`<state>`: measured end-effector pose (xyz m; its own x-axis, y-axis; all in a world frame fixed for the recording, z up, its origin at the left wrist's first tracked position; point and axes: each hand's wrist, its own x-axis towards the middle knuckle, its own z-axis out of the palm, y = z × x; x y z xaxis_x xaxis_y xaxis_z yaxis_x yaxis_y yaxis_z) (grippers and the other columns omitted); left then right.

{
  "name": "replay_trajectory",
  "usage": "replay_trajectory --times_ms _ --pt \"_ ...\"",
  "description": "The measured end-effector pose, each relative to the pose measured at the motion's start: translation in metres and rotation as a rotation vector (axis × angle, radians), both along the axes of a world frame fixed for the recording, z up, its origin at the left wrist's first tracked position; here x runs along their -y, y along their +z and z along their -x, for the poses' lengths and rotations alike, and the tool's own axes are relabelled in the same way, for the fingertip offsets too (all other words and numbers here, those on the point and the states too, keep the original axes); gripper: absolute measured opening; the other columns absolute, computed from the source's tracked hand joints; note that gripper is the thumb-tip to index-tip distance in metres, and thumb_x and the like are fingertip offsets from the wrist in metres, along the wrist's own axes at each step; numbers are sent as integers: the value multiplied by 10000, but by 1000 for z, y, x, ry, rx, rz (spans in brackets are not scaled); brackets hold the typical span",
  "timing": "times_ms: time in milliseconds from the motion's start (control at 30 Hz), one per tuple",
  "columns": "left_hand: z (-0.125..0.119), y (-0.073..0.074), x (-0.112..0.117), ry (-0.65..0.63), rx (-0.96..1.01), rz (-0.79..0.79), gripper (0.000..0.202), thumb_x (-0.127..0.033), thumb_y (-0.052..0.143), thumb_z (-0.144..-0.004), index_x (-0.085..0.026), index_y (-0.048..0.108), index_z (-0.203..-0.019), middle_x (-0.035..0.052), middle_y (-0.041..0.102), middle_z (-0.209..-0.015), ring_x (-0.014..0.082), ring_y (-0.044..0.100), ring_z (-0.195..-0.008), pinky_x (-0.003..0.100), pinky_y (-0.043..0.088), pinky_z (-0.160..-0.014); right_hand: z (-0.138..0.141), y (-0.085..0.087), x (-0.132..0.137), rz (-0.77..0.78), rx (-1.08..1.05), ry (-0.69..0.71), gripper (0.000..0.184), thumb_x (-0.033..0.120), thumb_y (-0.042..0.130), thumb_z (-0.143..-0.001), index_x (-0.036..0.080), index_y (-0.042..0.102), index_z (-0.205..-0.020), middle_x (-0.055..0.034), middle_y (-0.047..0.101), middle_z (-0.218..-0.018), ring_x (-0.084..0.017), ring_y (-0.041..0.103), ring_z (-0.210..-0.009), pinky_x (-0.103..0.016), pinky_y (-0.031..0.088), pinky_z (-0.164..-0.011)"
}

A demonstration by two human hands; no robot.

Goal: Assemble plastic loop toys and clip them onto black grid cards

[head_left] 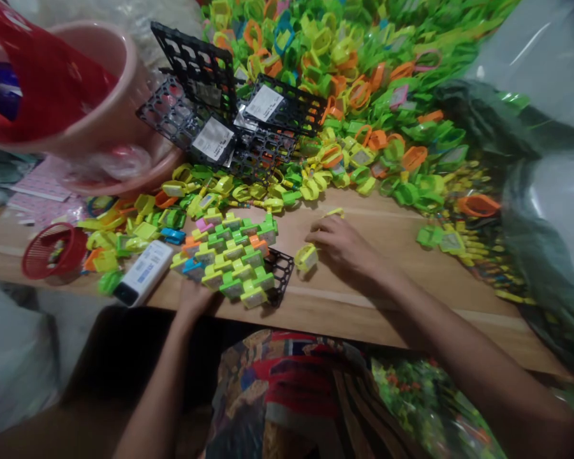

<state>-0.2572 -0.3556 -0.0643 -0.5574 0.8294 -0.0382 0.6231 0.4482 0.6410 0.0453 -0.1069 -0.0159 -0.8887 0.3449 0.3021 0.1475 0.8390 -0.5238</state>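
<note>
My left hand (197, 296) is at the near left edge of a black plastic grid tray (281, 271), its fingers hidden beneath. Small yellow, green, orange, blue and pink plastic pieces (232, 255) stand in slanting rows on the tray, leaving its right end bare. To the right, my right hand (342, 242) hovers low over the wooden table with curled fingers. A yellow plastic piece (306, 258) with a greyish panel is at its fingertips. Another yellow piece (335, 213) shows just beyond the knuckles; whether the hand touches it I cannot tell.
A large heap of similar pieces (344, 83) covers the back of the table (363, 287). Black grid trays (196, 64) with white labels lie against it. At left are a pink tub (124, 83), a red basket (52, 252) and a white box-like device (146, 273).
</note>
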Motion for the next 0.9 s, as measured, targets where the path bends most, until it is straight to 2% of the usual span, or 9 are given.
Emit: replay_trajectory --times_ms 100,200,267,333,467,567,733,833,900 --pt "-1 1 1 17 -10 7 426 -463 593 -769 -222 723 -1095 101 741 -1233 339 657 -1204 486 515 -1077 8 1 31 311 -82 -57 206 127 522 -951 201 693 -1039 -73 689 -995 -218 597 -911 -363 464 -826" --pt "-1 3 0 37 -25 32 411 -480 564 -763 -233 732 -1046 108 748 -1213 368 665 -1185 526 529 -1049 28 -6 64 652 -115 -95 162 134 551 -922 189 689 -987 -30 700 -894 -183 624 -800 -310 485 -750" --pt "-1 4 0 28 -25 33 423 -492 563 -760 -235 729 -1052 116 741 -1229 385 660 -1191 551 525 -1046 41 -15 78 804 -163 -97 135 161 578 -907 183 692 -977 -24 711 -897 -187 640 -819 -304 499 -759" --pt "-1 3 -1 21 -17 34 431 -493 568 -760 -234 723 -1068 120 739 -1231 386 665 -1181 555 527 -1042 50 -22 86 878 -204 -117 123 187 586 -904 179 694 -961 -22 721 -916 -190 648 -847 -307 504 -785" --pt "0 0 0 26 -2 30 417 -477 575 -764 -225 719 -1064 119 745 -1210 371 679 -1158 522 541 -1028 54 -28 90 842 -212 -166 94 186 568 -889 180 660 -905 -16 705 -866 -175 637 -795 -288 501 -743" --pt "-3 0 1 53 45 1 405 -462 603 -762 -227 714 -1074 95 755 -1191 339 698 -1126 463 568 -994 49 -30 92 666 -183 -127 150 111 487 -869 201 604 -844 -11 652 -794 -165 596 -720 -284 488 -699" --pt "-9 3 -1 59 125 -59 382 -421 646 -744 -197 710 -1046 93 767 -1145 309 713 -1064 429 578 -977 51 -46 101 362 -234 -64 294 5 420 -791 216 573 -925 -61 651 -882 -213 597 -835 -350 510 -798" --pt "-8 3 -1 52 150 -63 401 -429 655 -723 -184 713 -1036 104 773 -1126 323 710 -1059 443 581 -967 57 -46 103 333 -216 -21 331 -17 423 -785 203 587 -968 -76 665 -910 -220 612 -867 -350 512 -817" --pt "-6 3 -1 44 134 -57 407 -439 648 -727 -191 718 -1043 98 775 -1127 329 709 -1061 449 580 -965 56 -37 97 381 -124 13 309 -9 440 -826 205 605 -977 -66 672 -916 -205 617 -853 -321 507 -793"
